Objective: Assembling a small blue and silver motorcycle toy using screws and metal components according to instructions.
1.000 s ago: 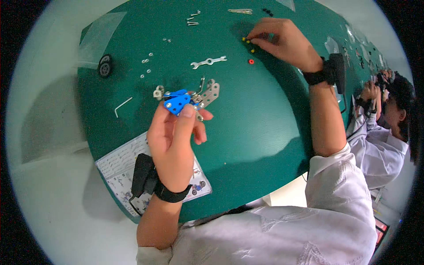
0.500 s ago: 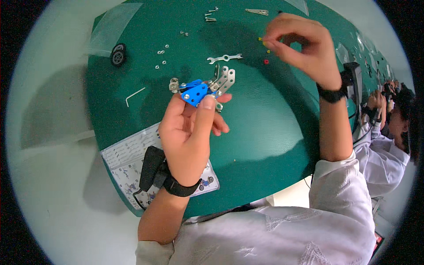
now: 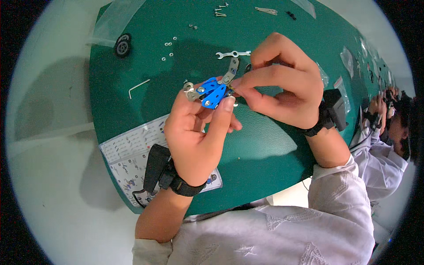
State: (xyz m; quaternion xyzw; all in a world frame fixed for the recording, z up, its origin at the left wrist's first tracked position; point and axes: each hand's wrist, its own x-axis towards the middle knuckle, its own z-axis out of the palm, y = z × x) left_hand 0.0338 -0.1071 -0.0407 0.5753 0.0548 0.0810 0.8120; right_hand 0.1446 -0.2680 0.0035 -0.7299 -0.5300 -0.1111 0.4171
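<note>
Across comes the right hand (image 3: 282, 84), off the counter's (image 3: 269, 132) far right side, where it hovered a second ago, and now its fingertips meet the left hand's work! Tucked in the left hand (image 3: 194, 137), between thumb and fingers, sits the small assembly of blue perforated plates and silver metal strips (image 3: 215, 95), held up above the counter. The right thumb and forefinger draw close at its right end; whether they grip some tiny piece, nobody can tell from here.

It looks light and stiff, this one, probably smooth enough to slide under a careless thumb, and the bolted joints might swivel. Best hold? Surely the broad blue plates, pinched flat, leaving the upright silver arm free. Beyond the hands lies the flat silver double-ended spanner (image 3: 234, 54); ahead of the left hand, loose silver nuts (image 3: 168, 44); off to its left, the L-shaped silver hex key (image 3: 139, 88).
</note>
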